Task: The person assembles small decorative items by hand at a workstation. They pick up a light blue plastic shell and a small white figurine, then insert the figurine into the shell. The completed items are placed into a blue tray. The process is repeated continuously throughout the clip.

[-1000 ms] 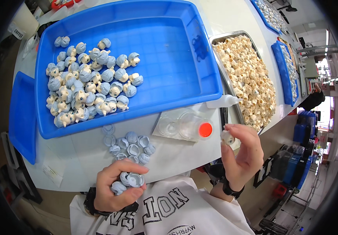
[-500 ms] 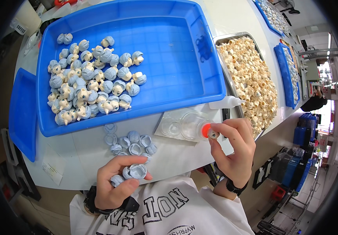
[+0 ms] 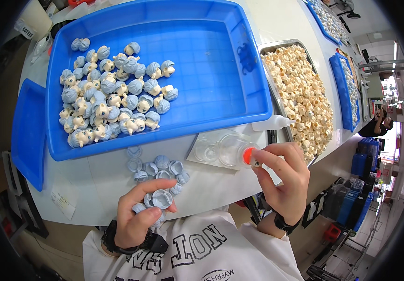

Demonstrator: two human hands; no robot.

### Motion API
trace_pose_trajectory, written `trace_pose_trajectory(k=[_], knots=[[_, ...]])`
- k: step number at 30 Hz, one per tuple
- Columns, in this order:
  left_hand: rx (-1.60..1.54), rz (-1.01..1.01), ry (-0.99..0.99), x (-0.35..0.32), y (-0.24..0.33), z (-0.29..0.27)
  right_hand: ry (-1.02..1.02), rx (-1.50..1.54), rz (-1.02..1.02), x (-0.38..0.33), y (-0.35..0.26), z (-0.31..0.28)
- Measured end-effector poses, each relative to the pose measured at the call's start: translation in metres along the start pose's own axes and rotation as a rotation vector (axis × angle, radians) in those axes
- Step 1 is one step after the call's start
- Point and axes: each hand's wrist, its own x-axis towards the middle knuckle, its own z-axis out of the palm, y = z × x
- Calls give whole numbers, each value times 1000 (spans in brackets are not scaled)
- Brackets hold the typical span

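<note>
I am cupping a few pale blue caps in my left hand, fingers curled around them, hollow sides facing up, close against my chest. My right hand is pinching a small cream piece at its fingertips, held level with the caps and to their right, just over the orange dish. More loose caps are lying just beyond my left hand, with the blue tray of finished heads farther off.
</note>
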Motion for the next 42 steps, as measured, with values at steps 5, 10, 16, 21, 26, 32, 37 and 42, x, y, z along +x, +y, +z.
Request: trace_pose_trajectory(k=[5, 10, 16, 21, 26, 32, 37, 42], knots=[[32, 48, -18, 0, -2, 1, -13, -28, -38, 3, -1, -2], [74, 59, -30, -1, -4, -1, -5, -22, -15, -1, -3, 0], [-38, 52, -16, 0, -5, 0, 44, 23, 40, -8, -3, 3], [-12, 78, -45, 0, -8, -4, 69, 47, 46, -12, -2, 6], [0, 99, -5, 4, -7, 2, 139, 65, 58, -16, -1, 8], [-6, 22, -27, 5, -7, 3, 220, 425, -131, -11, -18, 12], [134, 91, -35, 8, -9, 6, 130, 635, -272, -6, -41, 38], [214, 183, -96, 10, -6, 5, 83, 581, -261, -2, -49, 46]])
